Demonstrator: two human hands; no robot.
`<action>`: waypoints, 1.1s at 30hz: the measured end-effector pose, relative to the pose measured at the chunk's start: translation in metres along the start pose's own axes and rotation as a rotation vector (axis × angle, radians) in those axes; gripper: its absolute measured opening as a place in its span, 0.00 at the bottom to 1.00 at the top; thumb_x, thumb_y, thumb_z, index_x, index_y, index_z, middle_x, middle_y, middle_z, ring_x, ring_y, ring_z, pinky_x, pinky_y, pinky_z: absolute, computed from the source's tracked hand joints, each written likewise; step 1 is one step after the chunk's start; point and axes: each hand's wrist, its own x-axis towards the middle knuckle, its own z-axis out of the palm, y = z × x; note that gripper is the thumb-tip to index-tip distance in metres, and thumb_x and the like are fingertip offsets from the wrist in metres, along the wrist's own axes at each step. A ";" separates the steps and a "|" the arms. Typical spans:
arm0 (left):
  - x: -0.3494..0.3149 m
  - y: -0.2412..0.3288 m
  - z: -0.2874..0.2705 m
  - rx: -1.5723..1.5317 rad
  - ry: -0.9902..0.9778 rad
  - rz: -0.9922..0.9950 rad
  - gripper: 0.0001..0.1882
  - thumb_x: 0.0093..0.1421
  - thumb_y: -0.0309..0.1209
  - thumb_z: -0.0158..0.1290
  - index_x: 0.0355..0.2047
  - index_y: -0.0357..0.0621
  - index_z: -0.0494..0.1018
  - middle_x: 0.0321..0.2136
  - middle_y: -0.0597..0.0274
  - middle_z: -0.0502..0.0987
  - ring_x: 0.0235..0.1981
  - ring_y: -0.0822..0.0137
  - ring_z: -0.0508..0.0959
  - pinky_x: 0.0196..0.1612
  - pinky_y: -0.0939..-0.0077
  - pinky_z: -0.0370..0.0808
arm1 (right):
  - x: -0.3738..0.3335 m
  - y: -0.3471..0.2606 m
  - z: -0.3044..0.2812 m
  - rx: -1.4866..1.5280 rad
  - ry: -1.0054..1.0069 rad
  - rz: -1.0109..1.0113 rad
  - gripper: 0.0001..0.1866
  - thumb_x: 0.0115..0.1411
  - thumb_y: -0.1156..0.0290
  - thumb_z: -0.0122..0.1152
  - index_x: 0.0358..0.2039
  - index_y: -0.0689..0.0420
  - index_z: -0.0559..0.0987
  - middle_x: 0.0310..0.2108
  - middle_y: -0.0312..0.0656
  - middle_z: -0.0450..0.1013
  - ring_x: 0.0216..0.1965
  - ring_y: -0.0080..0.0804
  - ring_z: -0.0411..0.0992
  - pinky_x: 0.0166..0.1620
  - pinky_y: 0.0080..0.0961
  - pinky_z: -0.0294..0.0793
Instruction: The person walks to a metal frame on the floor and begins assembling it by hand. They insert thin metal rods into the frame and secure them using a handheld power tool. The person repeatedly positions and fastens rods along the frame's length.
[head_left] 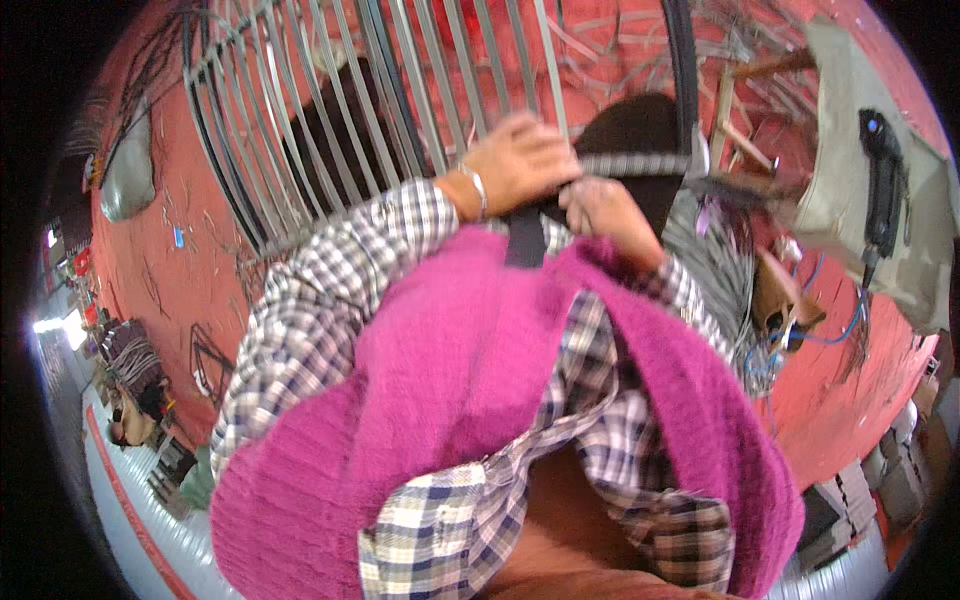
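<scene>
In front of me lies a dark frame with many grey strips [440, 85] strung across it in parallel. Grey strip is wrapped round part of its near bar [640, 165]. My left hand [520, 162], slightly blurred, rests over this near edge with its fingers bent and closed. Just right of it and lower, my right hand [608, 212] is closed, with thumb and fingers pressed together. The two hands almost touch. What lies between their fingers is hidden or too small to make out.
Loose strips [620, 50] litter the red floor beyond the frame. At right, a black power tool [882, 185] lies on a pale board [830, 150]. Nearer me are a bundle of grey strips [715, 260] and a blue cord [845, 335]. A grey bag [128, 165] sits far left.
</scene>
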 end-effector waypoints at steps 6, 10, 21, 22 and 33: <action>0.013 0.001 0.012 -0.334 0.015 -0.154 0.07 0.43 0.35 0.55 0.23 0.51 0.71 0.20 0.68 0.68 0.26 0.66 0.70 0.37 0.69 0.64 | -0.008 -0.059 -0.025 -0.077 -0.158 -0.050 0.13 0.60 0.72 0.44 0.29 0.67 0.76 0.22 0.42 0.74 0.25 0.24 0.72 0.33 0.21 0.69; 0.025 0.000 0.008 -0.404 -0.047 -0.255 0.02 0.46 0.33 0.56 0.23 0.56 0.75 0.19 0.70 0.70 0.26 0.66 0.72 0.35 0.70 0.64 | 0.020 -0.066 -0.050 -0.583 0.321 -0.283 0.14 0.61 0.64 0.48 0.32 0.60 0.78 0.29 0.45 0.76 0.33 0.40 0.75 0.37 0.27 0.72; 0.106 -0.237 -0.047 -0.202 0.228 -0.771 0.11 0.55 0.42 0.53 0.26 0.51 0.78 0.22 0.60 0.77 0.26 0.60 0.77 0.30 0.67 0.72 | 0.016 -0.006 -0.026 -0.916 0.027 -0.130 0.17 0.59 0.55 0.44 0.28 0.50 0.79 0.25 0.48 0.74 0.28 0.50 0.73 0.32 0.44 0.71; 0.107 -0.245 -0.048 -0.125 0.123 -0.805 0.12 0.56 0.43 0.53 0.27 0.51 0.79 0.22 0.60 0.77 0.25 0.60 0.77 0.29 0.67 0.71 | 0.019 -0.006 -0.026 -0.901 0.040 -0.133 0.17 0.58 0.55 0.45 0.28 0.49 0.80 0.25 0.48 0.74 0.29 0.50 0.73 0.32 0.44 0.71; 0.115 -0.272 -0.042 -0.531 -0.059 -0.788 0.16 0.56 0.42 0.55 0.28 0.40 0.79 0.18 0.62 0.76 0.20 0.74 0.72 0.27 0.76 0.68 | 0.057 -0.027 -0.047 -0.603 -0.006 -0.236 0.11 0.57 0.67 0.52 0.34 0.61 0.77 0.31 0.53 0.74 0.33 0.49 0.73 0.34 0.36 0.72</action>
